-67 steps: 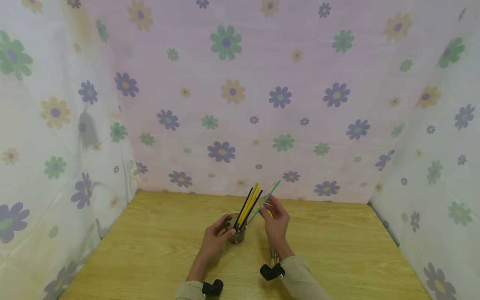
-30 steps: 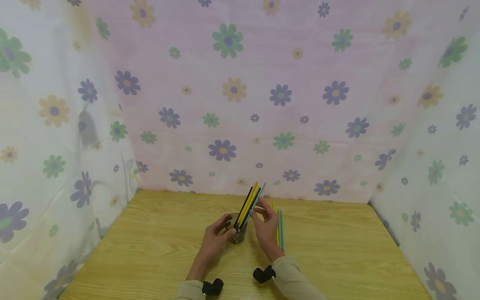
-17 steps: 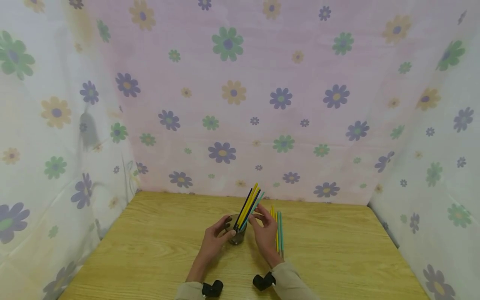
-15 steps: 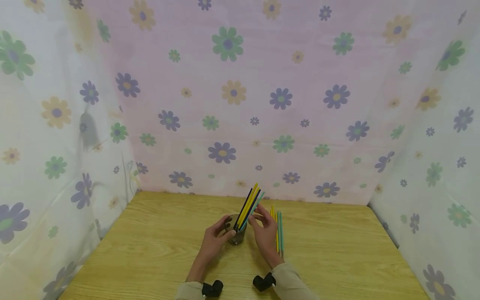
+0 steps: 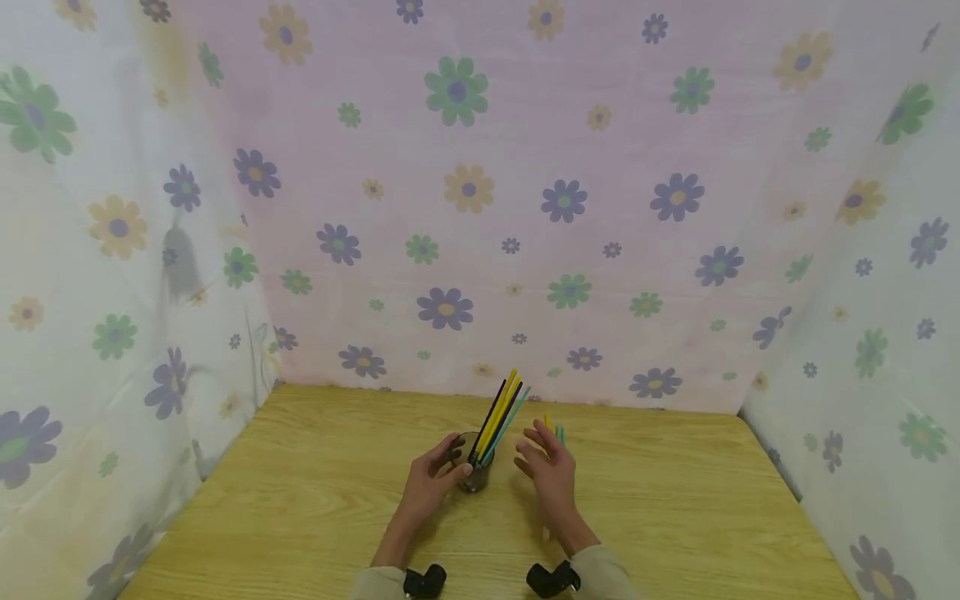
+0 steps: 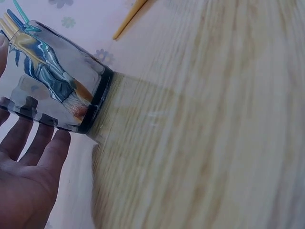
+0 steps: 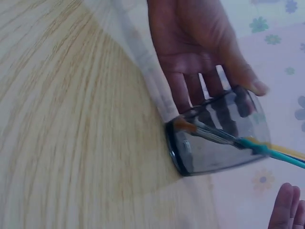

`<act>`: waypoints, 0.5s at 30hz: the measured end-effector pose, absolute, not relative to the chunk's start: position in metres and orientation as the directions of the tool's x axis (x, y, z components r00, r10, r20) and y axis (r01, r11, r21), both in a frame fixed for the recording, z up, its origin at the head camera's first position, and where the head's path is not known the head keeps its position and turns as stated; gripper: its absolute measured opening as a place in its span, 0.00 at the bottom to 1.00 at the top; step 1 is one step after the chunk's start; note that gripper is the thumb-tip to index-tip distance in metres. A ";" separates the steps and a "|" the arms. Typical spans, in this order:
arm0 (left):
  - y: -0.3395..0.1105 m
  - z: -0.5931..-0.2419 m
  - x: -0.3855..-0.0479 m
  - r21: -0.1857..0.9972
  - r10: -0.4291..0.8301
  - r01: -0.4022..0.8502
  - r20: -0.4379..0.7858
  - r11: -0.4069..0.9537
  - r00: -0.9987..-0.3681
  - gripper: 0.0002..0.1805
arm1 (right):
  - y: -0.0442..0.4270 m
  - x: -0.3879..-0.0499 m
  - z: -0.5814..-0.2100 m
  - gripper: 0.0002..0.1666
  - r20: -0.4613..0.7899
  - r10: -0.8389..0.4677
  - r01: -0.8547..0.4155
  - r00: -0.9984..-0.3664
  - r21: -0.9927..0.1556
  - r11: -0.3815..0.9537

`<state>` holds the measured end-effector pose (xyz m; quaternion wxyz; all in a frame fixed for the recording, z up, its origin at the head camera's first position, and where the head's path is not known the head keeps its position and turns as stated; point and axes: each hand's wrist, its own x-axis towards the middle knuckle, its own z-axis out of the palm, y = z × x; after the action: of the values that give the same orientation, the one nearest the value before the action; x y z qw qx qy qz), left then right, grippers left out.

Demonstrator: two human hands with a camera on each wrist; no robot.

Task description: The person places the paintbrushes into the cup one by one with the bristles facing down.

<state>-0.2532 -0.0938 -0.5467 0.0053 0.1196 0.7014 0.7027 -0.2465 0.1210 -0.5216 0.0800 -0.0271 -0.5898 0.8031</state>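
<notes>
My left hand [image 5: 431, 479] grips a smoky see-through glass [image 6: 52, 86], its fingers wrapped around the side and the thumb near the rim. Several paintbrushes [image 5: 495, 421] with yellow, dark blue and teal handles lean to the right in it, bristles down at the bottom. The teal brush [image 5: 516, 417] is the rightmost of them. My right hand [image 5: 553, 479] is to the right of the glass, fingers loosely bent and holding nothing; only its fingertips [image 7: 286, 210] show in the right wrist view. Behind it, more brushes [image 5: 560, 434], yellow and teal, are mostly hidden.
The wooden table [image 5: 300, 500] has flowered cloth [image 5: 480, 208] hanging at its back and sides. A yellow handle [image 6: 131, 18] lies at the top of the left wrist view. Black cameras [image 5: 425, 581] sit on both wrists.
My right hand brought the teal brush to the glass, lowered it in and let go. It has since moved right, over the brushes on the table. The left hand has stayed on the glass.
</notes>
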 end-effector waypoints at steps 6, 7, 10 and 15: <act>-0.094 -0.550 -0.252 0.984 0.186 0.176 0.172 0.004 -0.967 0.36 | 0.147 -0.239 -0.522 0.33 -0.086 0.134 0.044 -0.987 -0.954 -0.295; -0.094 -0.550 -0.252 0.983 0.187 0.183 0.179 0.007 -0.966 0.36 | 0.152 -0.238 -0.524 0.34 -0.101 0.132 0.060 -0.986 -0.956 -0.287; -0.095 -0.549 -0.252 0.984 0.184 0.176 0.173 0.003 -0.968 0.36 | 0.166 -0.234 -0.527 0.36 -0.141 0.136 0.096 -0.981 -0.951 -0.293; -0.096 -0.549 -0.252 0.984 0.178 0.177 0.175 -0.001 -0.968 0.36 | 0.188 -0.227 -0.537 0.38 -0.210 0.158 0.135 -0.965 -0.911 -0.388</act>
<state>-0.2519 -0.0958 -0.5487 0.0002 0.1257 0.7067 0.6963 -0.2273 0.1879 -0.5369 0.0067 -0.1324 -0.5529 0.8226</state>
